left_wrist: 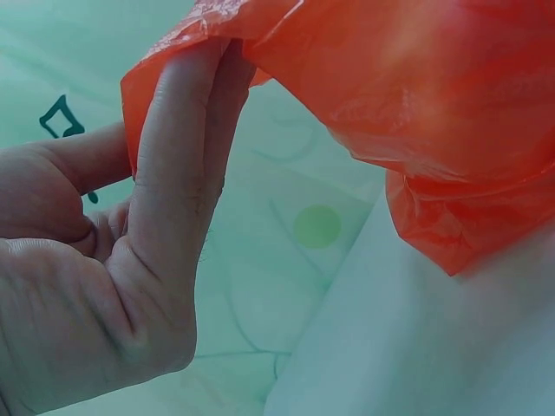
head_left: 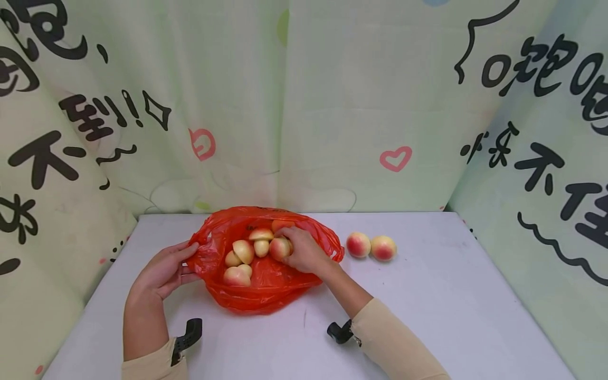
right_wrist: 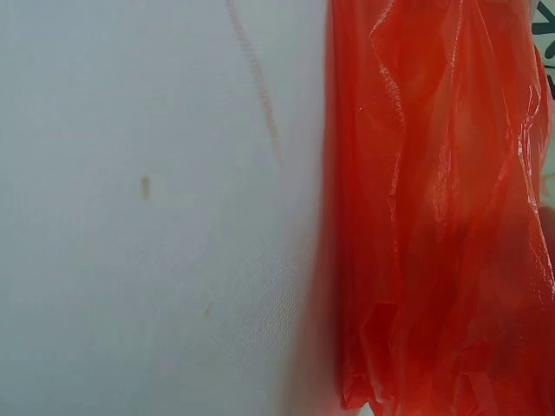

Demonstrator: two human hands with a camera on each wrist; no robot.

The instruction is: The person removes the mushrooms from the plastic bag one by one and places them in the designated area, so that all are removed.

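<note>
A red plastic bag [head_left: 266, 301] lies on the table with its mouth spread wide. My left hand [head_left: 163, 269] pinches the bag's left rim between thumb and fingers; in the left wrist view the plastic hangs over those fingers [left_wrist: 173, 147]. Reaching in from the right, my right hand [head_left: 304, 250] grips a red-and-yellow peach [head_left: 278, 248] inside the bag. Beside that peach sits a pale mushroom [head_left: 261, 235], cap up. More mushroom-like pieces, one tilted [head_left: 244, 251] and one reddish [head_left: 236, 276], lie to the left. Behind the right hand an orange round thing [head_left: 281, 225] partly shows.
Two peaches [head_left: 358, 245] [head_left: 383, 248] sit side by side on the white table [head_left: 427, 295], right of the bag. Printed curtains [head_left: 332, 105] stand behind the table and at both sides. In the right wrist view, the bag's side [right_wrist: 434, 217] fills the right part.
</note>
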